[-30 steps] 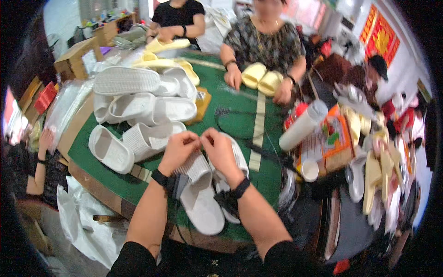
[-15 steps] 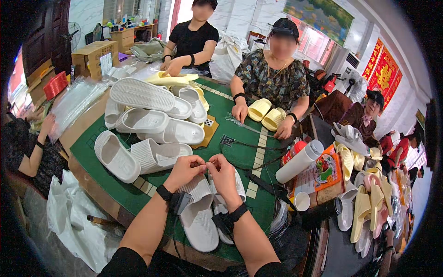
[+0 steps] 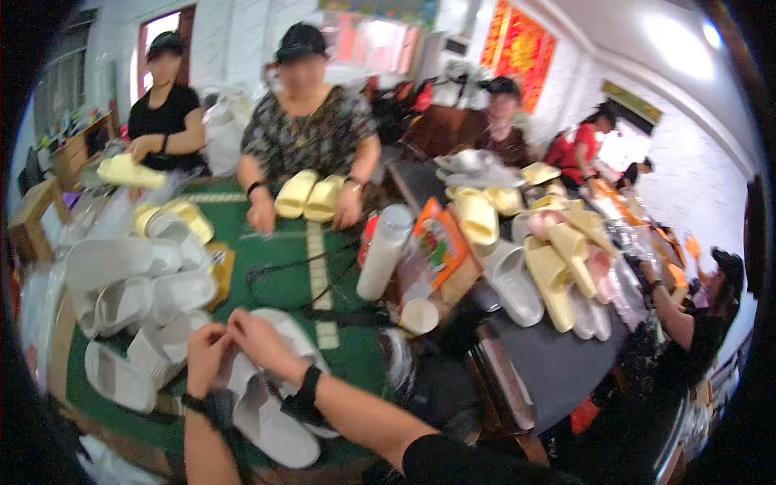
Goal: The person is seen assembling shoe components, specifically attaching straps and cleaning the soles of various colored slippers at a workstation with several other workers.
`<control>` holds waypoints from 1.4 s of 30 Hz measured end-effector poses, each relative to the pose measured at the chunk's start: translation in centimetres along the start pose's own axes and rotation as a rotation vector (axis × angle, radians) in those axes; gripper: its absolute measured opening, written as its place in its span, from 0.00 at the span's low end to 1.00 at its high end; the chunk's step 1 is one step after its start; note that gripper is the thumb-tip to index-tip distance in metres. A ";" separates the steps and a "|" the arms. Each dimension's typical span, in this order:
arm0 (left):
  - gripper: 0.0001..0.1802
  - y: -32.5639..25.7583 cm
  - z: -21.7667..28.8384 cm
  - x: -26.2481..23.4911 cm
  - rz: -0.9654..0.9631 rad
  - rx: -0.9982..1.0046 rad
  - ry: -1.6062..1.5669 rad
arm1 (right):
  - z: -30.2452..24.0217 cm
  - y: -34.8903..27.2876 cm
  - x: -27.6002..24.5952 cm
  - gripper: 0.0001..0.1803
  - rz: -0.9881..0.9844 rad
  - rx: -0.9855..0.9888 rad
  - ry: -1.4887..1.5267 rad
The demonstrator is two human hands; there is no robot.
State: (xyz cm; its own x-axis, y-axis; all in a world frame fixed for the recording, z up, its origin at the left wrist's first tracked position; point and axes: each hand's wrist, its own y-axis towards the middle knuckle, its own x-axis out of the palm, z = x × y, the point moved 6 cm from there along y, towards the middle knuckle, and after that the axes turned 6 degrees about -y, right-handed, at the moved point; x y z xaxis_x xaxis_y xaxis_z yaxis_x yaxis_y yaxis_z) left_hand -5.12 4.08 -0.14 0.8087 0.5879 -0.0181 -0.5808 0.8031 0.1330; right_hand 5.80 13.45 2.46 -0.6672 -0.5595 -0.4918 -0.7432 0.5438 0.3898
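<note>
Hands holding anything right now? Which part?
Left hand and right hand meet over the white slippers, fingertips pinched together; what they grip is too small to tell.

A green counter is carrying most of the things. A pale strip is running across its middle from near to far. On the left, many white slippers are lying in a loose heap, and yellow slippers are lying just beyond them. At the near edge one white pair is lying flat. Black cords are lying near the middle. On the right a white cylinder and a small cup are resting. Further right, a dark counter is carrying more yellow and white slippers.
</note>
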 end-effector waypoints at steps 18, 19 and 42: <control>0.06 0.5 2.9 3.5 -0.101 0.074 0.072 | 0.2 -0.3 -4.4 0.07 0.142 0.131 0.080; 0.06 0.2 3.1 3.3 -0.093 0.025 0.005 | 0.2 -0.2 -3.9 0.07 0.140 0.135 0.084; 0.06 -0.2 2.7 2.1 -0.043 0.132 0.134 | -0.1 -0.6 -3.1 0.06 0.098 0.079 0.088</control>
State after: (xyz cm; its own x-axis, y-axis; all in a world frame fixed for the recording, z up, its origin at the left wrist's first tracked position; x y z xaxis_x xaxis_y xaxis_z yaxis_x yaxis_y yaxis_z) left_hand -3.04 4.86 2.46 0.8079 0.5678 -0.1578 -0.5213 0.8135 0.2579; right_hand 8.35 14.80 3.85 -0.7407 -0.5523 -0.3825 -0.6704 0.6440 0.3685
